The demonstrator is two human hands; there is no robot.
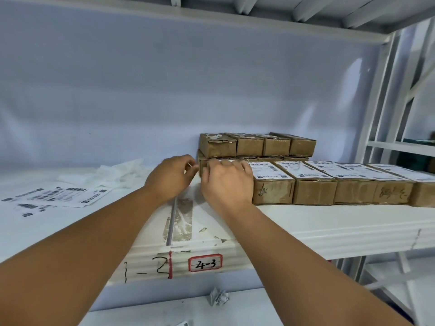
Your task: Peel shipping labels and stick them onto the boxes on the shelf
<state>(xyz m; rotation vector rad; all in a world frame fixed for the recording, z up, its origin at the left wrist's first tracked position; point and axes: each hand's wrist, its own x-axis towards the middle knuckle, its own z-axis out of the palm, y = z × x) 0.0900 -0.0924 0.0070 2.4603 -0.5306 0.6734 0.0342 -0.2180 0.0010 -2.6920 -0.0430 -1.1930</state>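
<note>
Several brown cardboard boxes stand in a front row on the white shelf, each topped with a white shipping label. My right hand lies flat over the leftmost front box, most of which it hides, with fingers spread on a white label there. My left hand is at that box's left end, its fingertips pinching the label's edge. A second stack of boxes sits behind, against the wall. A sheet of unpeeled labels lies on the shelf to the left.
Crumpled white backing paper lies behind the label sheet. The shelf's front edge carries a red-framed tag reading 4-3. A paper ball sits on the lower shelf. White shelf uprights stand at the right.
</note>
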